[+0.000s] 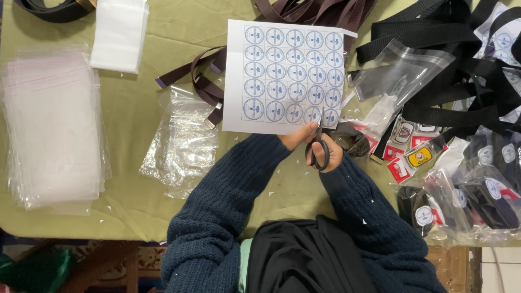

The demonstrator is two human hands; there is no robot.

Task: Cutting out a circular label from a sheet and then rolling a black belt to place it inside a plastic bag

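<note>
— What's in the right hand (328,153)?

— Scissors (319,145), fingers through the loops, blades up into the bottom edge of the sheet (286,76).

— And the left hand (298,135)?

— Pinching that same edge, just beside the blades. The sheet lies flat on the green table (135,135), printed with rows of round blue stickers.

— Around it?

— Brown straps (206,76) under its left side, black straps (456,59) to the right, clear bags (51,125) stacked far left.
</note>
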